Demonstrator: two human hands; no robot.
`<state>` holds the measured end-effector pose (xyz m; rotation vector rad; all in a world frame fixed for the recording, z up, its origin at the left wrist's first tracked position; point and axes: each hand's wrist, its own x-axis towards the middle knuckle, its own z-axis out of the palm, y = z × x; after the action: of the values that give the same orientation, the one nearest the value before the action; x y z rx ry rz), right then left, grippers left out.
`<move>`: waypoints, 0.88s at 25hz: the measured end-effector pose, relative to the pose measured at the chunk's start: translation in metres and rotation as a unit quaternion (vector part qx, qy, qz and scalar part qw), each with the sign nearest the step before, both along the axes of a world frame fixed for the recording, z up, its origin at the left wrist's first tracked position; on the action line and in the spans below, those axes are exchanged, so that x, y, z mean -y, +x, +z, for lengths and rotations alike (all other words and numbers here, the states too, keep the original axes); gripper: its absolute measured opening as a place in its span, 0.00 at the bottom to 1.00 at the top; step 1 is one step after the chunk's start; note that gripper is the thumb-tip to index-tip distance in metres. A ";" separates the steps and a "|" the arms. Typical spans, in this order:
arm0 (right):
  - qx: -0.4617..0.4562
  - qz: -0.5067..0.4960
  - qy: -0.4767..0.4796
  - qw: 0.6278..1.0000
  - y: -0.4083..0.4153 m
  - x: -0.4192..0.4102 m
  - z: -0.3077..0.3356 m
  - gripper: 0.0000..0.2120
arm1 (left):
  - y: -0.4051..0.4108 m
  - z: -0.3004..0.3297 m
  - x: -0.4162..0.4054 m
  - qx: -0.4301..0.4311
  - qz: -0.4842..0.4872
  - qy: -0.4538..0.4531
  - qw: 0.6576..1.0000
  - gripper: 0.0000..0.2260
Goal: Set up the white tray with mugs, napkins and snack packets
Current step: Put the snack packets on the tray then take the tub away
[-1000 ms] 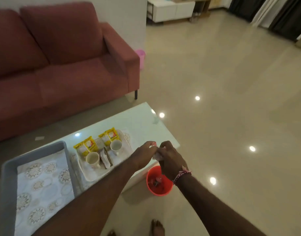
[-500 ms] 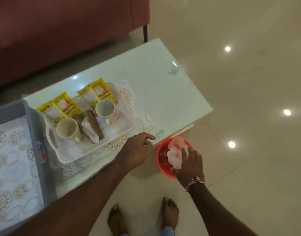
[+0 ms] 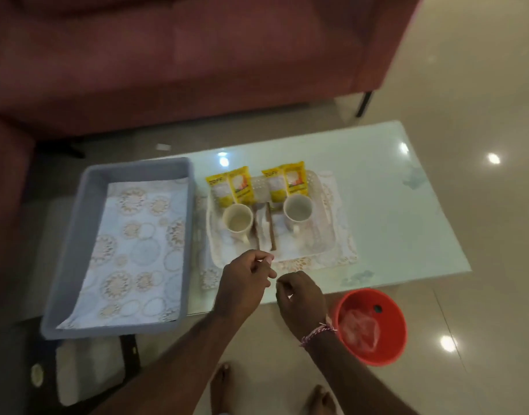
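The white tray (image 3: 312,248) sits on a patterned mat on the glass table (image 3: 392,211). Inside stand two cream mugs, one on the left (image 3: 237,220) and one on the right (image 3: 297,211), with folded napkins and brown sachets (image 3: 264,227) between them. Several yellow snack packets (image 3: 258,187) lean along the tray's far side. My left hand (image 3: 246,278) hovers at the tray's near edge, fingers curled with nothing visible in them. My right hand (image 3: 300,295) is beside it over the table edge, also curled and empty.
A grey bin (image 3: 77,235) lined with a patterned sheet overhangs the table's left end. A red bucket (image 3: 393,345) holding crumpled plastic stands on the floor at the right. A maroon sofa (image 3: 182,55) runs behind the table. My bare feet are below.
My right hand let go of the crumpled plastic into the red bucket and came back up to the table edge. The view swung left and down over the tray.
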<state>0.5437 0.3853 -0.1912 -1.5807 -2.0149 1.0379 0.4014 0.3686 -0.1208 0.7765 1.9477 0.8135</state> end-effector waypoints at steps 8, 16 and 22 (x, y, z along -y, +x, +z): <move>0.104 0.087 -0.163 0.977 -0.223 0.028 0.007 0.28 | -0.240 -0.016 0.091 -0.256 0.156 -0.044 0.953 0.13; 0.184 -0.040 -0.143 0.972 -0.314 0.000 -0.028 0.19 | -0.443 -0.101 0.132 -0.191 0.146 -0.176 0.955 0.29; 0.151 -0.085 -0.120 0.978 -0.326 0.014 -0.028 0.18 | -0.454 -0.110 0.164 -0.165 0.184 -0.158 0.956 0.21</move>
<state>0.2174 0.3710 -0.2191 -2.1096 -1.9495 1.0612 -0.0523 0.2050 -0.2306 0.3759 2.4945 0.5830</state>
